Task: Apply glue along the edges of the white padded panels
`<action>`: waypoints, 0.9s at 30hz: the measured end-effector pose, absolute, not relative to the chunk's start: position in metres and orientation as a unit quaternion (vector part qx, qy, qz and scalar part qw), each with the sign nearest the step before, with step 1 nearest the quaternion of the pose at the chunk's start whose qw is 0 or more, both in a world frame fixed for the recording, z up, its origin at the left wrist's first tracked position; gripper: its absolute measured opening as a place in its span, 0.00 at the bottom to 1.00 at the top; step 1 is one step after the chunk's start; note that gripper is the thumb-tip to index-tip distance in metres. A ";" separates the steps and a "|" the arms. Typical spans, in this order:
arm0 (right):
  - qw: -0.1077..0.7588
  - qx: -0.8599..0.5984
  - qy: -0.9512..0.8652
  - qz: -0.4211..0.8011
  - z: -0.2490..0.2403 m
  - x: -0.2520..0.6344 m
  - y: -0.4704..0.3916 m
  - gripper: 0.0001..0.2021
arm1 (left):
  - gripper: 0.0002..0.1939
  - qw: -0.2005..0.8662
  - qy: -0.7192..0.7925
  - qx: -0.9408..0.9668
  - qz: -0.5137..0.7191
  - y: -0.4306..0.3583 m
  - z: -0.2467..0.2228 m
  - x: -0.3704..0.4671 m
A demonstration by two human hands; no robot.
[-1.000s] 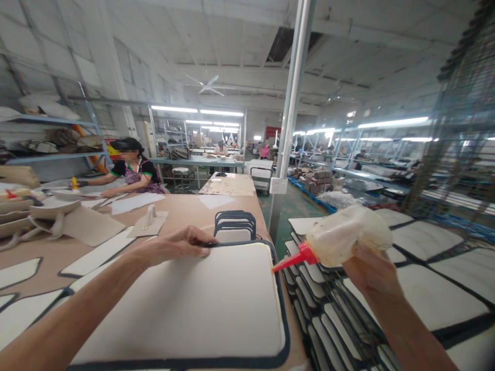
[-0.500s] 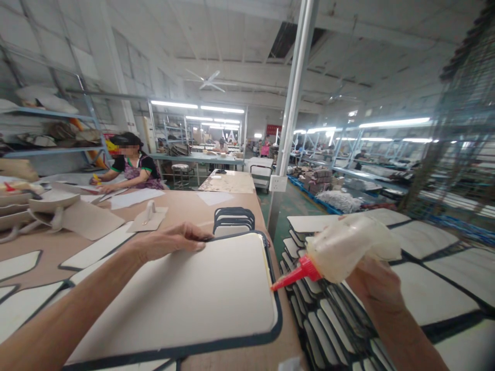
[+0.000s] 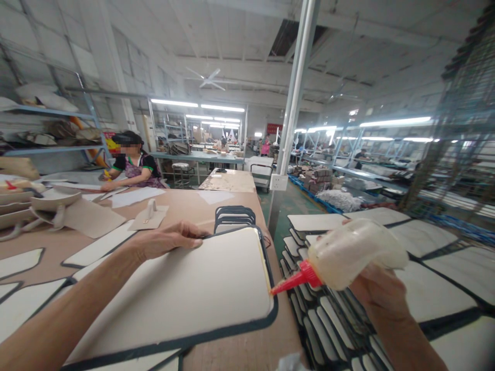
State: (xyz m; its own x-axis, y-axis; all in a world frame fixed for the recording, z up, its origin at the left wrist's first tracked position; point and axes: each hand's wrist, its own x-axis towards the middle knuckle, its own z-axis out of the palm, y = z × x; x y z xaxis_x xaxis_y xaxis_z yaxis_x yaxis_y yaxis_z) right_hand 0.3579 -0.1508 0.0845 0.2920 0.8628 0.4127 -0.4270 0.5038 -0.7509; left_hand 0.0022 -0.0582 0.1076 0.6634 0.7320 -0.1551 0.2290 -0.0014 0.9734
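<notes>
A large white panel (image 3: 181, 288) with a dark rim lies on the brown table (image 3: 185, 206) in front of me. My left hand (image 3: 168, 239) rests on its far edge, fingers pressing the dark rim. My right hand (image 3: 377, 288) holds a soft translucent glue bottle (image 3: 356, 252) with a red nozzle (image 3: 296, 280). The nozzle tip touches the panel's right edge near the lower corner.
Stacks of similar white panels (image 3: 348, 319) fill racks to my right. More panels (image 3: 234, 216) and cut pieces lie on the table. A co-worker (image 3: 133, 167) sits at the far left. A metal post (image 3: 292, 113) rises beside the table.
The nozzle has run along the panel's right edge toward the near corner. The panel has slid a little left and away; my left hand stays on its far rim.
</notes>
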 end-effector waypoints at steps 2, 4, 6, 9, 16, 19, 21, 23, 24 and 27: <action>0.765 -0.260 -0.413 0.420 0.083 0.357 -0.153 0.31 | 0.17 0.612 0.371 0.663 0.220 -0.057 0.106 0.001; 0.769 -0.266 -0.407 0.415 0.082 0.355 -0.155 0.31 | 0.17 0.616 0.385 0.648 0.231 -0.056 0.103 -0.001; 0.780 -0.275 -0.388 0.406 0.080 0.353 -0.157 0.32 | 0.17 0.624 0.390 0.634 0.239 -0.056 0.100 -0.002; 0.803 -0.288 -0.351 0.385 0.077 0.350 -0.160 0.34 | 0.18 0.636 0.394 0.611 0.259 -0.056 0.093 -0.004; 0.843 -0.311 -0.321 0.300 0.061 0.347 -0.163 0.30 | 0.17 0.658 0.391 0.563 0.312 -0.054 0.073 -0.005; 0.857 -0.296 -0.324 0.270 0.059 0.345 -0.162 0.29 | 0.19 0.679 0.370 0.554 0.310 -0.053 0.062 -0.003; 0.864 -0.284 -0.327 0.257 0.060 0.342 -0.161 0.29 | 0.20 0.684 0.373 0.542 0.316 -0.053 0.055 -0.001; 0.868 -0.278 -0.326 0.250 0.061 0.340 -0.159 0.30 | 0.21 0.680 0.386 0.529 0.328 -0.054 0.049 0.002; 0.870 -0.277 -0.324 0.247 0.061 0.339 -0.159 0.31 | 0.22 0.679 0.391 0.525 0.333 -0.055 0.047 0.004; 0.877 -0.266 -0.322 0.236 0.060 0.339 -0.157 0.31 | 0.24 0.681 0.390 0.515 0.344 -0.059 0.042 0.011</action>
